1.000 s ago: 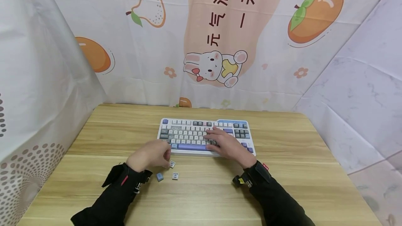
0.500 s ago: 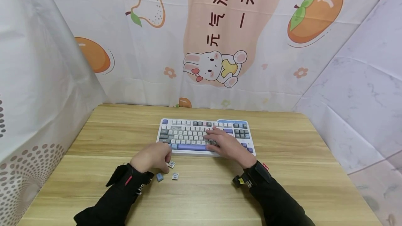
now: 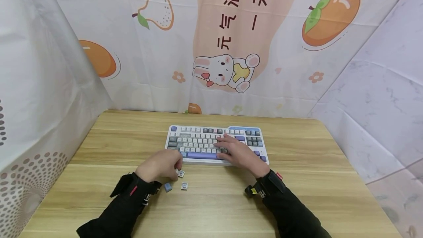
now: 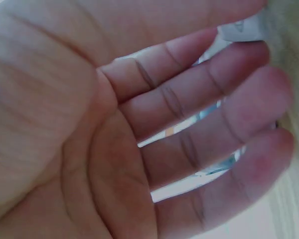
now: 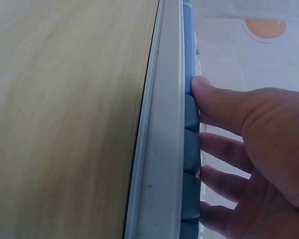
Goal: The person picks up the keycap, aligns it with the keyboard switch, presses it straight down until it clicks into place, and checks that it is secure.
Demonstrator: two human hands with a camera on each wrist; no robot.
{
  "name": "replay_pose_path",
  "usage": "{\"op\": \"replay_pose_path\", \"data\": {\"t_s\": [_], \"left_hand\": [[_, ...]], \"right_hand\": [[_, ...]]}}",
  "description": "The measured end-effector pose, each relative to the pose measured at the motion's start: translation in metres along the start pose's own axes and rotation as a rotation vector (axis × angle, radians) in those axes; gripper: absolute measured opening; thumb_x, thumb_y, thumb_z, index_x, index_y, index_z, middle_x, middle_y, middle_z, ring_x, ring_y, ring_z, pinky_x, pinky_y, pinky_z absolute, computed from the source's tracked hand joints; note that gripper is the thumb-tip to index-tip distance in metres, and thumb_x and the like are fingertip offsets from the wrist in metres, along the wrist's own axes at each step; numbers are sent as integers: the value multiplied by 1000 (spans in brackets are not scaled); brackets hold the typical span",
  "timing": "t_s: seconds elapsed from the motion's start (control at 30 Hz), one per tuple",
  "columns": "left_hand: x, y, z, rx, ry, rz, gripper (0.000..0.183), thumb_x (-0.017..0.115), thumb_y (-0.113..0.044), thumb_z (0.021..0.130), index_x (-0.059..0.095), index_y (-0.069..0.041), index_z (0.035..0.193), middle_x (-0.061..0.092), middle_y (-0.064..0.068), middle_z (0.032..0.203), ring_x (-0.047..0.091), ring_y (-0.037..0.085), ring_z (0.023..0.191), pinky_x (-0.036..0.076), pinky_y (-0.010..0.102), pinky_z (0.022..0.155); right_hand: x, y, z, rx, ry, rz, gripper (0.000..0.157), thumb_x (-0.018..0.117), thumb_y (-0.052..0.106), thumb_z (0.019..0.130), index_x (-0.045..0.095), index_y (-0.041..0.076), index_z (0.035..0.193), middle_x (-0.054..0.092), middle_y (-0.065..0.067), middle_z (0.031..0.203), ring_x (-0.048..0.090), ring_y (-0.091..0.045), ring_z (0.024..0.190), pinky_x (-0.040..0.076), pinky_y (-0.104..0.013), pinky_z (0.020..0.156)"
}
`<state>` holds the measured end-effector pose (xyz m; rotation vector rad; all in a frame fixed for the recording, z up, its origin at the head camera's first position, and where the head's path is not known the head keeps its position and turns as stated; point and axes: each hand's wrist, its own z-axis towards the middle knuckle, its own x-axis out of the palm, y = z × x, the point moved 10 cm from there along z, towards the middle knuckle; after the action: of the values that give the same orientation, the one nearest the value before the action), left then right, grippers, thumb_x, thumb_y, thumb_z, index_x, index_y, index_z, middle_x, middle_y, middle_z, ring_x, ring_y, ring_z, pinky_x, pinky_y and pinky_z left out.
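Observation:
A white keyboard (image 3: 198, 161) with white, grey and purple keys lies on the wooden table. My left hand (image 3: 158, 166) is by its front left corner, fingers bent down towards the table. In the left wrist view, a small white keycap (image 4: 243, 30) with a dark mark sits pinched between thumb and fingertips. Right beside those fingertips lies a loose keycap (image 3: 181, 173), with a second pale keycap (image 3: 184, 186) and a blue-grey keycap (image 3: 168, 187) nearer to me. My right hand (image 3: 239, 151) rests spread on the keyboard's right half, thumb touching the purple space bar (image 5: 189, 50).
The wooden table (image 3: 297, 179) extends around the keyboard on all sides. A printed white cloth (image 3: 148, 65) hangs behind its far edge, and pale sheets hang at the left and right.
My left hand moves towards me a little, then slightly back up beside the pale keycap. A bit of white now shows at its fingertips. The right hand stays in place.

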<state>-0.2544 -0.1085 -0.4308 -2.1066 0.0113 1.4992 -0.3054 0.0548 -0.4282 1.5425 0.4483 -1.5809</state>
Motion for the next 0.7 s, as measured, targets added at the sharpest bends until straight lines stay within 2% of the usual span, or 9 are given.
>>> {"op": "replay_pose_path", "data": {"t_s": [0.23,0.5,0.7], "left_hand": [[-19,2,2,59,-111,-31,18,76,-8,68,63,-14,78,58,-3,74,51,12,68,45,33,64],[-33,13,6,60,-171,-42,10,73,-12,78,73,-16,87,66,-5,85,57,8,75,49,32,70],[-48,19,11,43,-217,-74,18,70,-12,82,74,-11,100,69,-1,95,59,9,83,49,34,74]], "right_hand": [[0,0,0,16,14,0,40,60,32,92,62,9,125,51,-15,137,36,-36,132,31,-46,105],[0,-2,0,30,23,-4,41,60,33,92,62,9,125,51,-15,137,35,-36,133,30,-46,105],[-1,1,0,20,12,18,40,62,31,91,62,8,124,52,-17,136,35,-37,132,31,-48,104]]}}
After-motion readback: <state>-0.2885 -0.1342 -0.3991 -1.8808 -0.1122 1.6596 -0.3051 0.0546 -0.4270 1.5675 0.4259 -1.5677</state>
